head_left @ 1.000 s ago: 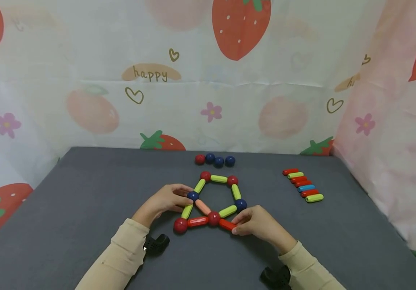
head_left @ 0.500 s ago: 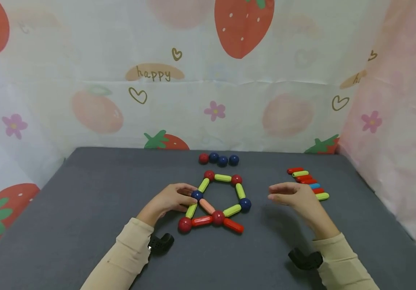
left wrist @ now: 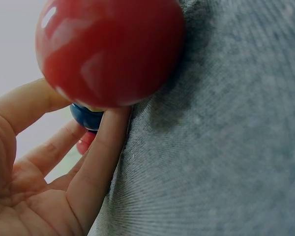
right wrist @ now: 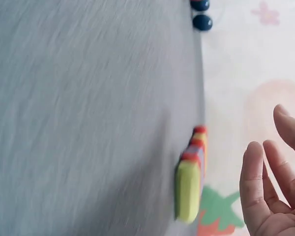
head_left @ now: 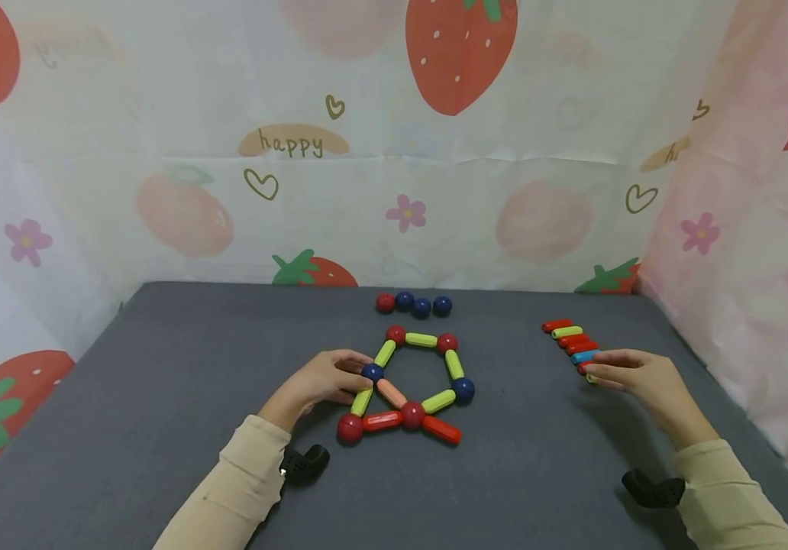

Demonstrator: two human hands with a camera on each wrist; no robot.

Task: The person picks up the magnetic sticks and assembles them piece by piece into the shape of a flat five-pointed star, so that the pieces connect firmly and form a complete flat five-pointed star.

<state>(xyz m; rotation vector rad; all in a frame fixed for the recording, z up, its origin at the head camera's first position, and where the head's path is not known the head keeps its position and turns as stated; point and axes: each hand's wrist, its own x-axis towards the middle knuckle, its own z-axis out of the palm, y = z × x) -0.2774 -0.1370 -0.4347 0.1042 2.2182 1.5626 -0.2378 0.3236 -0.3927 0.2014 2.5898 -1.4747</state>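
A flat figure of colored rods and balls lies on the table. My left hand (head_left: pixel 321 383) pinches the blue ball (head_left: pixel 373 373) at its left corner. Close to the left wrist camera is the figure's lower-left red ball (left wrist: pixel 110 49), with the blue ball (left wrist: pixel 87 117) partly hidden behind it. From the central red ball (head_left: pixel 412 415), a red rod (head_left: pixel 443 430) sticks out with its right end free. My right hand (head_left: pixel 648 386) hovers at a row of loose rods, fingers extended, holding nothing. It partly covers the nearest yellow-green rod (right wrist: pixel 188 191), which shows whole in the right wrist view.
Beyond the figure, a loose red ball (head_left: pixel 385 303) and several blue balls (head_left: pixel 421 308) sit in a line. The loose row also holds a blue rod (head_left: pixel 584 356) and red rods (head_left: pixel 557 325). A printed cloth (head_left: pixel 408 176) hangs behind the table.
My right hand has let go of the red rod at the figure and moved right to the row of loose rods. My left hand stays on the blue ball.
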